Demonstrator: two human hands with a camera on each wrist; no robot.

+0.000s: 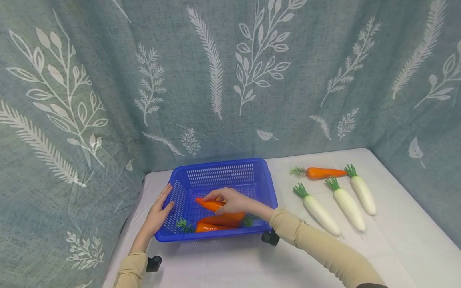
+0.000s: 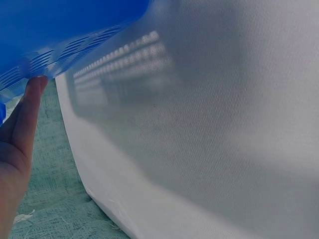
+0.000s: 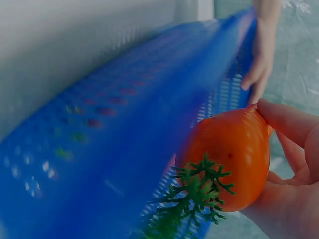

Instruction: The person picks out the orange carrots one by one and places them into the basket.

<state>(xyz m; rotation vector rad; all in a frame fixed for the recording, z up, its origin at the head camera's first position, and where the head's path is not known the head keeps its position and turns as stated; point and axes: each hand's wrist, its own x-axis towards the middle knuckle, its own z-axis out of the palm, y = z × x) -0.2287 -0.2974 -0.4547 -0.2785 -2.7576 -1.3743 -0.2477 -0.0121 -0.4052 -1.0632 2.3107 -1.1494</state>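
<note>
A blue perforated plastic basket stands on the white-covered table, with orange carrots lying along its near side. My left hand grips the basket's left side, thumb over the rim and fingers against the outer wall. In the left wrist view those straight fingers touch the slotted wall. Inside the basket my right hand holds a carrot between thumb and fingers, its tip to the left. The right wrist view shows that carrot's blunt end and green leaves close up.
Right of the basket lie another carrot and three white radishes with green tops. A patterned grey-green curtain hangs behind and beside the table. The table's left edge runs close to the basket.
</note>
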